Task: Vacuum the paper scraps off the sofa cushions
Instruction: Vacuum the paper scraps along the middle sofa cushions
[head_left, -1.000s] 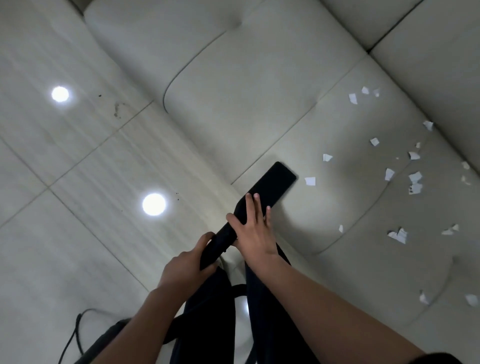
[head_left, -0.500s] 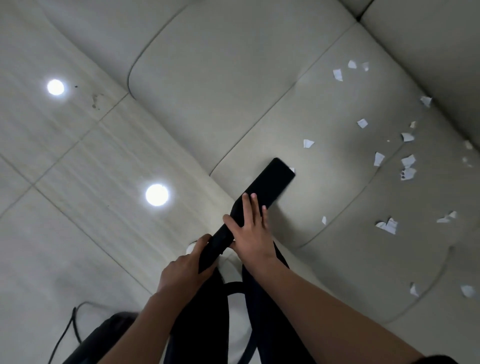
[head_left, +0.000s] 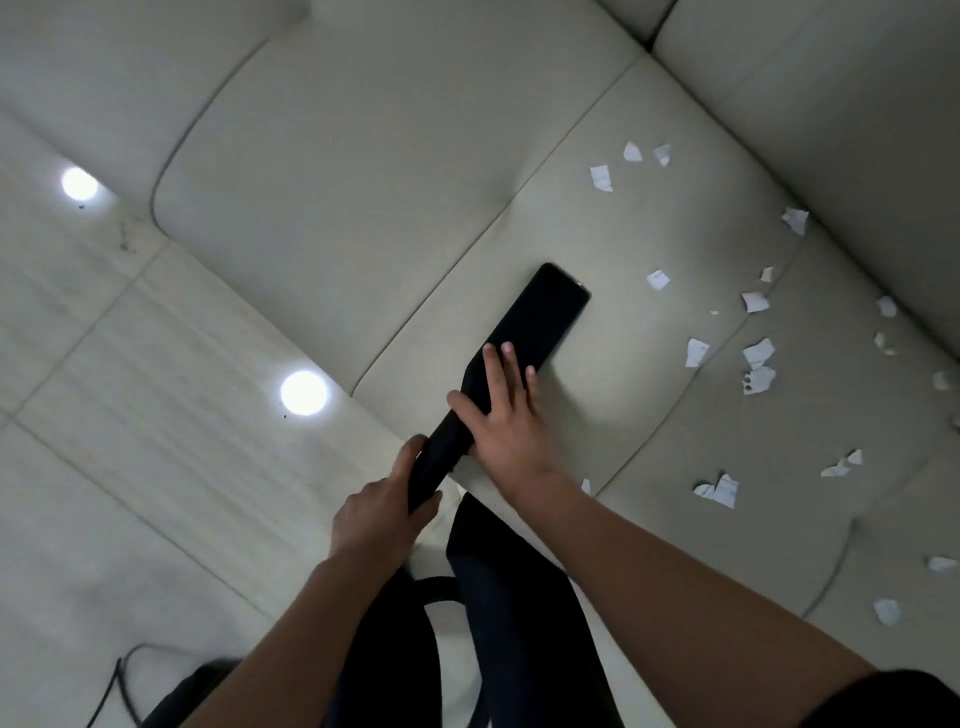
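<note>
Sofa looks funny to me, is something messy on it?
Yes. Torn white paper scraps lie scattered over the sofa cushions, mostly to the right of the black vacuum nozzle, some near the backrest. Loose litter does not belong on a seat. The sofa itself shows no damage.

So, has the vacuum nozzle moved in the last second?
Yes: the vacuum nozzle has slid up the seat cushion, away from its front edge, toward the paper scraps.

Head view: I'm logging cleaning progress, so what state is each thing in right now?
Vacuum nozzle: lying flat on a sofa cushion, apart from the scraps.
Paper scraps: scattered over the cushion, not yet vacuumed.
Left hand: grips the nozzle's rear end.
Right hand: fingers straight, pressing on the nozzle's neck.
</note>
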